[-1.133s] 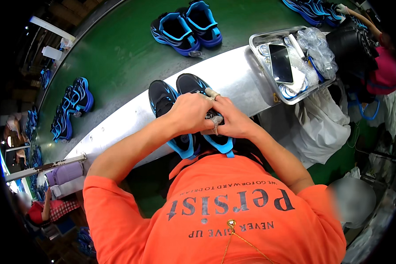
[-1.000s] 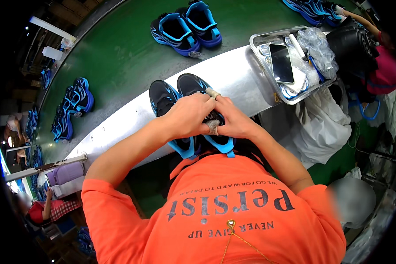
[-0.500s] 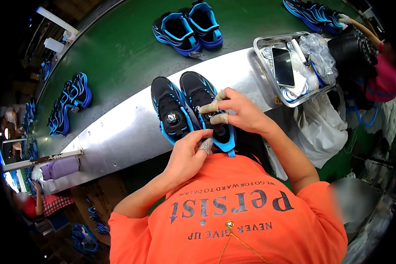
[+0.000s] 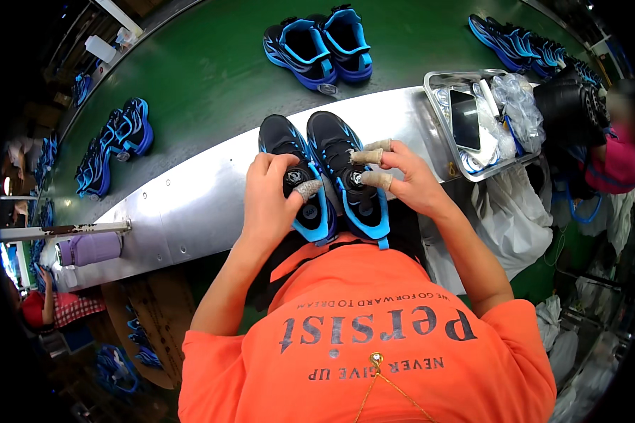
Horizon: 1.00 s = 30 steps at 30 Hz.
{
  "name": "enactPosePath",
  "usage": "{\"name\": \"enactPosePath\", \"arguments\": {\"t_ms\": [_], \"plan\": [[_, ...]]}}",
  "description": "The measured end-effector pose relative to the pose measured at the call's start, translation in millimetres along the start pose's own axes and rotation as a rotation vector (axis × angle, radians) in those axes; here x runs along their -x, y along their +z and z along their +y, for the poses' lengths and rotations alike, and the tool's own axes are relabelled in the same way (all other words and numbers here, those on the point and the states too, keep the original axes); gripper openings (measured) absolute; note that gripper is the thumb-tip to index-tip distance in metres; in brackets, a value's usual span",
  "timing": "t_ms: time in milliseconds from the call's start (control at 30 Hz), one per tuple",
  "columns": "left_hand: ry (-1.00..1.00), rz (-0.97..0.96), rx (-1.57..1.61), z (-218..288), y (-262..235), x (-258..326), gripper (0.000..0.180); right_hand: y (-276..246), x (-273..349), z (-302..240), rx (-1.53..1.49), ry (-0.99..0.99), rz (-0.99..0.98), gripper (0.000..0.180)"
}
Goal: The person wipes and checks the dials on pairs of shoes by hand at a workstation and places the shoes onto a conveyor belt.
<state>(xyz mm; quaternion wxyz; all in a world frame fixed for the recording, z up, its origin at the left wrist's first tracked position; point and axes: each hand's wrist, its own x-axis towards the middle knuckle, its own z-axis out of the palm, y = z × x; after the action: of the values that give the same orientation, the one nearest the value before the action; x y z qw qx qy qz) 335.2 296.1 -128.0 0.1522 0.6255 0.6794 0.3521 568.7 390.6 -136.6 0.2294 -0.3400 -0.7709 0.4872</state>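
While both hands grip | left hand [image 4: 271, 201] left shoe [image 4: 293, 176] | right hand [image 4: 409, 180] right shoe [image 4: 349, 173]

Bright, even light from overhead fills the middle of the view, and the colours there look saturated. The metal bench [image 4: 190, 204] throws back a pale sheen, with small glints on the metal tray [image 4: 441, 116]. Shadows are soft and short. Fisheye distortion bends straight edges toward the rim, where the picture falls to black. The outer parts are dim and blurred; the centre is sharp.
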Motion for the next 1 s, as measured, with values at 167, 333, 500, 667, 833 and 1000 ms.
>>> {"name": "enactPosePath", "arguments": {"t_ms": [167, 333, 500, 667, 833, 1000], "plan": [[-0.085, -0.349, 0.436, -55, -13, 2, 0.033, 14, -6, -7, 0.070, -0.039, -0.023, 0.033], [-0.034, -0.161, 0.202, -35, -21, -4, 0.034, 21, -24, -12, 0.138, -0.037, -0.042, 0.028], [0.035, -0.263, 0.278, -55, -35, -5, 0.039, 30, -40, -20, 0.184, -0.053, -0.080, 0.025], [0.067, -0.110, 0.182, -37, -39, 28, 0.030, 42, -48, -19, 0.107, -0.122, -0.093, 0.026], [-0.857, -0.408, 1.041, -53, -27, 28, 0.026, 51, -111, -18, 0.085, -0.102, -0.278, 0.033], [-0.996, -0.277, 1.524, -66, -9, 20, 0.033, 78, -144, 1, 0.192, -0.468, -0.276, 0.029]]}}
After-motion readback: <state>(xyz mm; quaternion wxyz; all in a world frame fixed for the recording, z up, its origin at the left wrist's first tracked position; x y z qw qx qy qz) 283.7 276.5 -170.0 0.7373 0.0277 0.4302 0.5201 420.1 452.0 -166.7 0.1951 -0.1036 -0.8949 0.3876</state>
